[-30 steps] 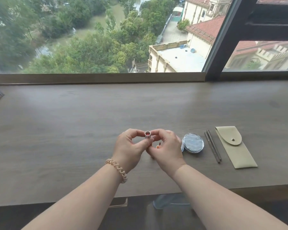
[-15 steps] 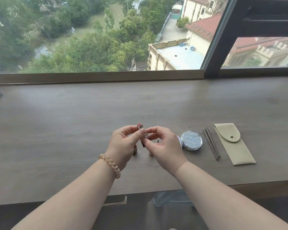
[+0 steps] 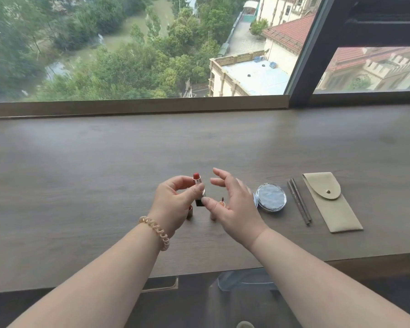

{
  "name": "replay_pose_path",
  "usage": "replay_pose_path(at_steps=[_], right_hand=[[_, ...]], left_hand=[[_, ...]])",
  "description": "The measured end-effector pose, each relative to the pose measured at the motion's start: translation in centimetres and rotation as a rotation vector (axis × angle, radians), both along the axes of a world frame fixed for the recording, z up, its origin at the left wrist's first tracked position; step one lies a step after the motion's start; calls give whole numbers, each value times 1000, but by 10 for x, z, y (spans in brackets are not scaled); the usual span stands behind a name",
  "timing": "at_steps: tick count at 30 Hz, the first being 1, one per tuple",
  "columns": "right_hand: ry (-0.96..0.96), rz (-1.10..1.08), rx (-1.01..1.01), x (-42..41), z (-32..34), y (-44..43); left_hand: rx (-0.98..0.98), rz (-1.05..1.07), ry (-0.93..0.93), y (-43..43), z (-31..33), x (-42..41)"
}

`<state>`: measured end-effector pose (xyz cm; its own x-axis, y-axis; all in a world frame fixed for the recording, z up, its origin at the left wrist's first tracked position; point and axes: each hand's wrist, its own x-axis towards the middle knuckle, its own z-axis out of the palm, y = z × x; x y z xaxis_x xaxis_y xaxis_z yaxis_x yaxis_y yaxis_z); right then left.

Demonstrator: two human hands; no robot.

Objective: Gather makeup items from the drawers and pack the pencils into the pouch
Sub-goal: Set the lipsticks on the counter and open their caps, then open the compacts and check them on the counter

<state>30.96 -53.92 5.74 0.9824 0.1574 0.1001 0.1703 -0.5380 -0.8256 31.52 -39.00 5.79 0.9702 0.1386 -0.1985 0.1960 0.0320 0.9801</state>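
My left hand (image 3: 173, 204) holds an uncapped red lipstick (image 3: 198, 188) upright above the wooden desk (image 3: 81, 185), its red tip showing. My right hand (image 3: 232, 204) is just to the right of it, fingers spread, the thumb near the lipstick's dark base. A small orange-topped item (image 3: 221, 202) shows behind that palm. A lipstick cap (image 3: 189, 211) stands on the desk under my left hand. Further right lie a round silver compact (image 3: 271, 197), two dark pencils (image 3: 300, 201) side by side, and a beige pouch (image 3: 330, 202) with its snap flap shut.
A window ledge (image 3: 137, 106) runs along the desk's far side. Below the front edge, a drawer handle (image 3: 162, 286) and a translucent object (image 3: 244, 279) are visible.
My right hand has let go of the lipstick and opened, drifting right. The red tip stands further out of the tube than before. My left hand keeps hold of it.
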Motion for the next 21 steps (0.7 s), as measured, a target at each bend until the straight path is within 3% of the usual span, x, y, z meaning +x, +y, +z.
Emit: replay_pose_path(at_steps=[7,16,21], right_hand=[[20,-288,114,0,-15,-35],[15,-339,47,-3,-32,-57],[10,-360,-68,-1,-45,-70]], left_hand=[[238,46,104,1,-16,15],[1003,-112,210,-15,-44,32],[1114,-204,225,-16,-49,36]])
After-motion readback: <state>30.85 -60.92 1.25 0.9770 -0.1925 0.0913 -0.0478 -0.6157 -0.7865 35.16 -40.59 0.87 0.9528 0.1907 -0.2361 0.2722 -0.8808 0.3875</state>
